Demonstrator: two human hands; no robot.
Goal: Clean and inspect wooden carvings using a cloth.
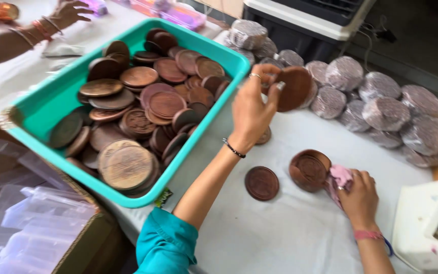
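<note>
My left hand (pixel 253 106) is raised over the white table and grips a round brown wooden disc (pixel 294 88) by its edge, just right of the teal tray (pixel 51 96). My right hand (pixel 359 195) rests lower right, holding a pink cloth (pixel 339 176) against a round brown wooden box (pixel 308 170). A flat carved brown lid (pixel 261 183) lies on the table between my arms. The tray is heaped with several brown wooden discs and lids (pixel 138 106).
Several round items wrapped in clear film (pixel 381 101) are piled along the table's far right. Another person's hand (pixel 67 12) with bangles reaches in at top left. A cardboard box of clear plastic cases (pixel 31 223) sits bottom left. A white device (pixel 429 226) stands at right.
</note>
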